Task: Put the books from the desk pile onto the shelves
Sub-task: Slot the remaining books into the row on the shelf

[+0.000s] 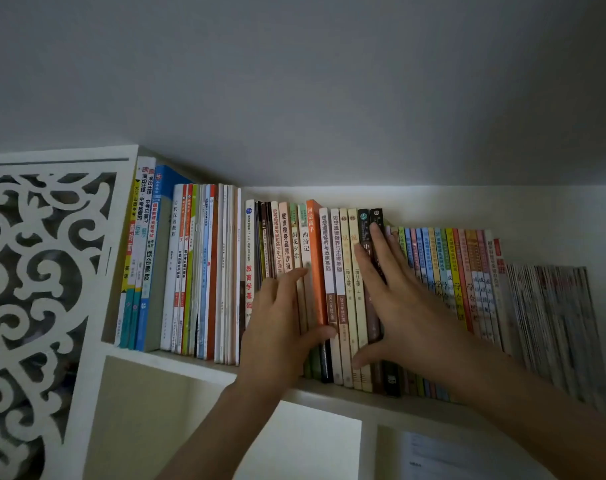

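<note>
White shelf (204, 370), grey wall (329, 81), upright books (315, 261)

White shelf (190, 367) — upright books (204, 271) packed spine-out; thin booklets (550, 323) far rt.

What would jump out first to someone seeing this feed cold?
Two bare hands pressed flat against a packed row of upright books on the top shelf: the left hand beside the orange book at centre, the right hand over dark spines just right of it. At far left, a white carved fretwork panel frames the shelf.
</note>
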### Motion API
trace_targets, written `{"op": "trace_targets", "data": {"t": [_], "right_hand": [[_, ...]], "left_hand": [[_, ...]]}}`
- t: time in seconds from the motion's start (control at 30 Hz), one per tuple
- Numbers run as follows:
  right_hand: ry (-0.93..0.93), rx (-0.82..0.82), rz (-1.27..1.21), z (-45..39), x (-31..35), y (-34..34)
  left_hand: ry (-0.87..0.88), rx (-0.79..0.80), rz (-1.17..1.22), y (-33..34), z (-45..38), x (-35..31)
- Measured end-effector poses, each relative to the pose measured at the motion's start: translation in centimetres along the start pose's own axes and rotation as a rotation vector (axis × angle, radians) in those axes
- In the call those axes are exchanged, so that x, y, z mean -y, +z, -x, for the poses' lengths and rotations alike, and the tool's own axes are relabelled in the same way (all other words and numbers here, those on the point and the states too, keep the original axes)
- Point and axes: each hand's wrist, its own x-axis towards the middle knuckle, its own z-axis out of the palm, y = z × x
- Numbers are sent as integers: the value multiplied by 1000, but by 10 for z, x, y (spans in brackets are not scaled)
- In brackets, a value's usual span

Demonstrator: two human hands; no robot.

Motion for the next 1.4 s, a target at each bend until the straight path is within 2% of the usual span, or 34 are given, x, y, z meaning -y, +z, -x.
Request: {"op": "trace_targets", "data": {"t": [0.13,0.33,0.47,0.57,0.63,0.7,0.77,1.0,1.03,1.1,1.2,1.23,1.3,1.37,1.4], "right_hand": [[20,24,22,0,4,-2],[4,98,119,5,0,-9],[-4,89,128,4,3,-8],[-11,86,171,9,0,-8],[-22,120,209,16,-4,-7],[-36,140,208,25,-8,-3],[-41,112,154,33,-9,0],[-95,26,175,31,-11,3],[-111,-24,238,36,-18,3],[-7,-141,276,54,-38,-2],[324,-294,220,93,-82,-19],[455,-283,141,105,-95,-26],[626,-115,-205,126,-114,-36],[565,25,-497,137,-122,-34],[499,59,-533,140,-124,-29]], "left_hand": [[67,-10,-98,0,-4,1],[139,133,-259,-7,-5,9],[167,110,-221,-9,-6,9],[226,44,-78,-5,-5,-2],[339,119,-135,1,-9,-8],[372,267,-215,5,-12,-6],[394,311,-263,6,-16,3],[375,291,-360,-2,-20,8],[331,298,-316,-3,-17,0],[306,291,-148,-1,-10,-25],[518,255,-151,19,2,-82],[560,274,-185,31,3,-96],[574,342,-279,57,8,-117],[566,379,-373,80,13,-123],[553,395,-408,88,15,-122]]}}
